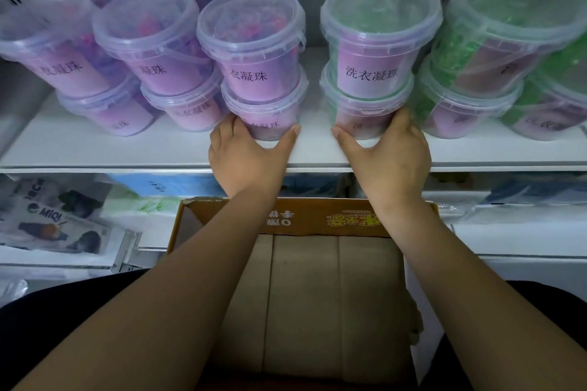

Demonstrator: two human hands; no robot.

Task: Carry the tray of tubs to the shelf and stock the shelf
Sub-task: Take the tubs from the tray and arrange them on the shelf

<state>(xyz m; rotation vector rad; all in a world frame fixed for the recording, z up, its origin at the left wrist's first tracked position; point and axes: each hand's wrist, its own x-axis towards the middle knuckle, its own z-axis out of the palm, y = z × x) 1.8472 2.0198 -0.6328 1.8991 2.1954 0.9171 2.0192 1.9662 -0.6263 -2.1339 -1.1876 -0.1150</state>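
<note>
Clear lidded tubs with pink labels stand two high on the white shelf (133, 152). My left hand (246, 155) grips the base of the lower purple tub (270, 114), which carries another purple tub (251, 41). My right hand (386, 155) grips the base of the lower green tub (359, 111), under an upper green tub (378, 38). Thumb and fingers curl round each tub's foot. Below my forearms sits the cardboard tray (305, 295), with no tubs showing in it.
More purple tub stacks (152, 51) fill the shelf to the left, and green tub stacks (495, 51) crowd the right. A gap of bare shelf lies between my two stacks. Packaged goods (54, 222) lie on lower shelves beneath.
</note>
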